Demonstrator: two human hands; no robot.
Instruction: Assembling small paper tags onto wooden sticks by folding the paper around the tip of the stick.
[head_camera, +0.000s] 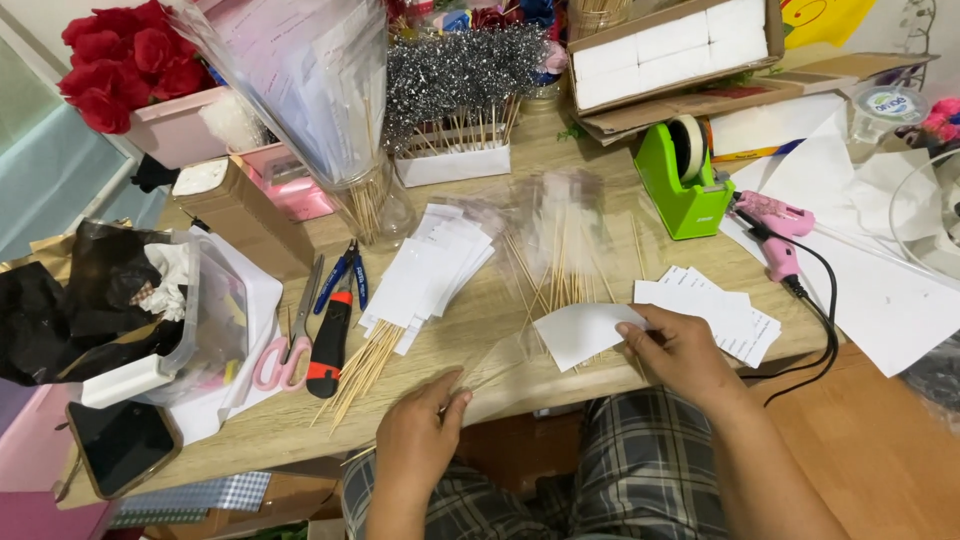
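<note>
Two hands worked at the table edge (600, 385). Scissors (290, 345), a knife (328, 345), loose skewers (365, 365) and a tape holder (680, 175) lay around. The left hand (420, 435) pinched a thin stick (490, 378) slanting up to the right; the right hand (680, 355) gripped a white card (580, 330) just above it.

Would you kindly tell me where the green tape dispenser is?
The green plastic tape dispenser stands right of centre, beside the pink glue gun, below the cardboard box.
</note>
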